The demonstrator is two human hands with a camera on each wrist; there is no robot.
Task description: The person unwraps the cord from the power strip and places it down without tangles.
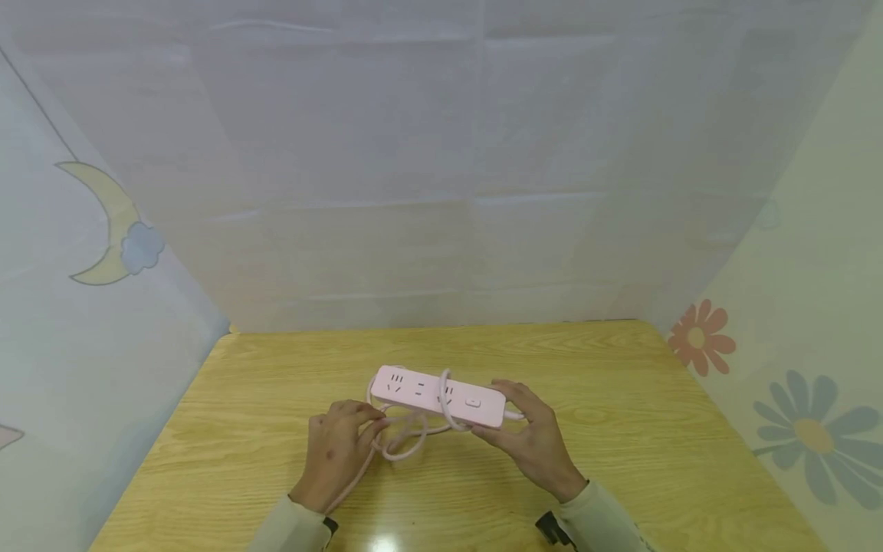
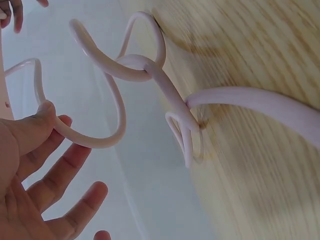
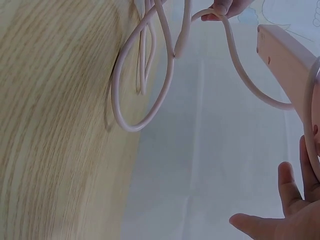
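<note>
A pink power strip with several sockets and a switch is held by its right end in my right hand, thumb on the near side and fingers on the far side. Its pink cord wraps once over the strip near the switch. My left hand pinches the cord between thumb and index finger, just left of the strip; the other fingers spread loosely. Below the strip the cord hangs in tangled loops, the lowest reaching the table. In the right wrist view the left fingertips show at the top.
The wooden table spreads under both hands, with a pale sheet hanging behind it. Side sheets carry a moon on the left and flowers on the right. A stretch of cord runs past the left wrist toward the front.
</note>
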